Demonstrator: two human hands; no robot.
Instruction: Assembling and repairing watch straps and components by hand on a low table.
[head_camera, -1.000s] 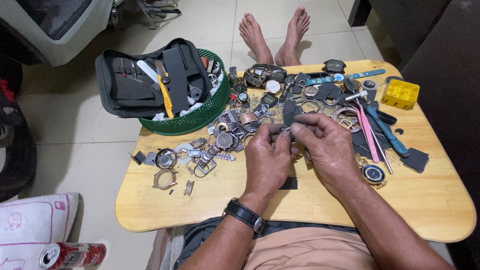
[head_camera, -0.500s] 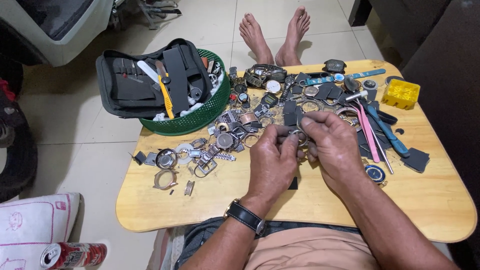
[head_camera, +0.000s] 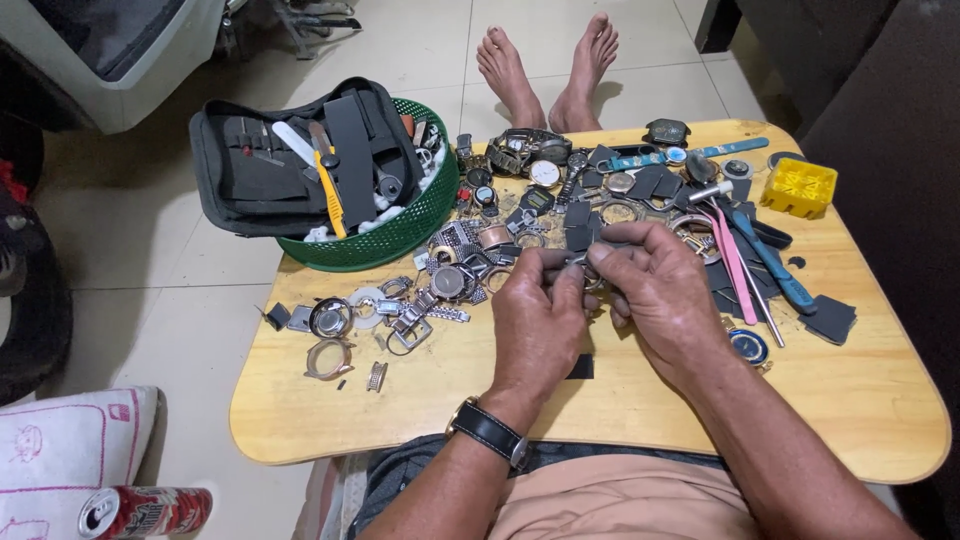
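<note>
Both hands, left hand and right hand, are pinched shut on one small metal watch part over the wooden table, with one green basket, one yellow box and two bare feet nearby.

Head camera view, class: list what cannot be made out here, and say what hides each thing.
- Small metal part between the fingertips: mostly covered by the left hand and right hand.
- Dark patch on the table: half hidden under the left hand.
- Can: cut off by the bottom edge.
- Basket contents: covered by the tool pouch.
</note>
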